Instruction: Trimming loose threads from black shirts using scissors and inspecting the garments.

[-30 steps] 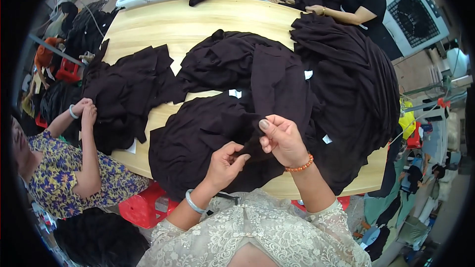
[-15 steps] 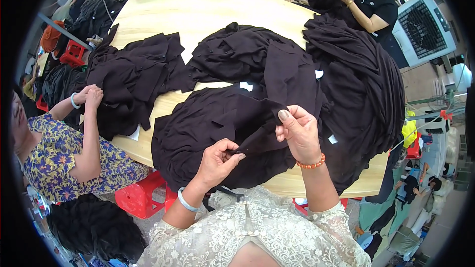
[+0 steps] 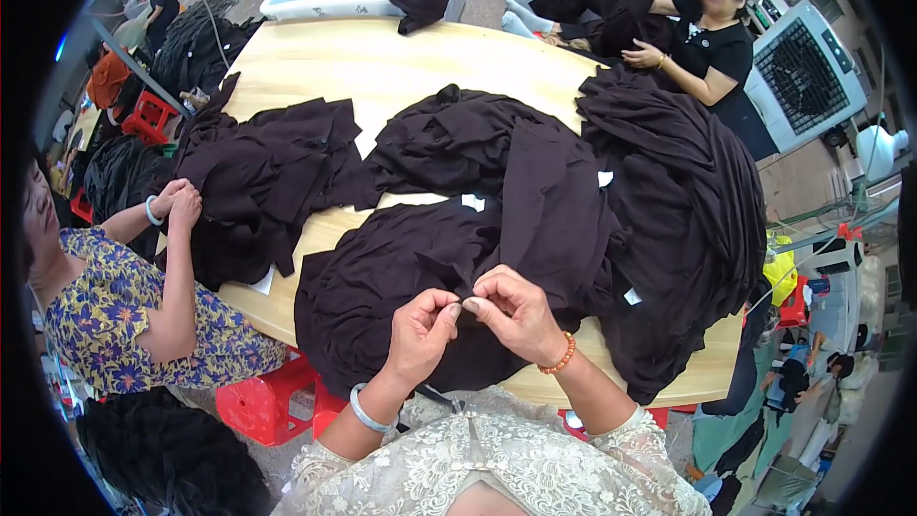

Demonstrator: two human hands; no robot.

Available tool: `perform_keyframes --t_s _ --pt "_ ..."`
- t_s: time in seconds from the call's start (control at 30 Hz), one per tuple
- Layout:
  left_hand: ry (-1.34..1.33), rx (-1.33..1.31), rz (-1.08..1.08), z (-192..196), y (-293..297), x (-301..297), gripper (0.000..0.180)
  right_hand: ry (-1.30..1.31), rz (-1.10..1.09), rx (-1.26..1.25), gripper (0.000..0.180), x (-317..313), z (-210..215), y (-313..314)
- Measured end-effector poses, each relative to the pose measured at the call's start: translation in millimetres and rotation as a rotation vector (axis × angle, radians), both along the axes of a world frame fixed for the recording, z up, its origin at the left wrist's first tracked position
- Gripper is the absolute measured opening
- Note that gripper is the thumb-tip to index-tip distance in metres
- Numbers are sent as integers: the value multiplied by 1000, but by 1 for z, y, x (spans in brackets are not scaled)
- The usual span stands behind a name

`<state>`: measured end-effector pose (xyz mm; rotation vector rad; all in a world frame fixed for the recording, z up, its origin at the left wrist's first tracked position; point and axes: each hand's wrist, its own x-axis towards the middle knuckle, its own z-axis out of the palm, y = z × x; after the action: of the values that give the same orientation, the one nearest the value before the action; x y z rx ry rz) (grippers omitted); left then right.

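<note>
A dark shirt-like garment (image 3: 401,248) lies bunched on the table in front of me, one edge of it raised toward my body. My left hand (image 3: 421,330) pinches that edge between thumb and fingers. Right beside it, thumb tips almost touching, my right hand (image 3: 516,311) pinches the same cloth. Whether a button or anything small sits between the fingertips is hidden. A long flat piece of dark cloth (image 3: 543,205) stretches away from the hands over the pile. Small white tags (image 3: 473,202) show on the fabric.
On the pale wooden table (image 3: 315,53) a large dark garment heap (image 3: 678,220) lies to the right. At left, a person's hands (image 3: 179,205) hold another dark garment (image 3: 277,182). White bins (image 3: 287,2) of dark clothes stand beyond; another person (image 3: 712,48) handles cloth there. A red stool (image 3: 267,406) is near my left.
My right hand has come down and left, bringing its fingertips to my left hand's. The stretch of garment edge between them has closed up. The view has tilted slightly upward.
</note>
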<state>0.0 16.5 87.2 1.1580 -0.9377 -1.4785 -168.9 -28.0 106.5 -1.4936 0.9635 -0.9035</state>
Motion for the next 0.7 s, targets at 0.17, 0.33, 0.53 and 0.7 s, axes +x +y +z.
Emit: perform_keyframes --t_s 0.17,0.33,0.53,0.7 --pt "-61 11 7 -10 3 -3 6 17 -1 -91 10 -1 -4 4" --pt "-59 35 6 -18 4 -7 7 157 74 -466 18 -6 -7 4" --pt "-36 -17 67 -22 5 -12 10 281 9 -700 22 -3 -8 9" --pt "-332 -397 137 -9 0 -9 55 185 67 -562 14 -3 -9 10"
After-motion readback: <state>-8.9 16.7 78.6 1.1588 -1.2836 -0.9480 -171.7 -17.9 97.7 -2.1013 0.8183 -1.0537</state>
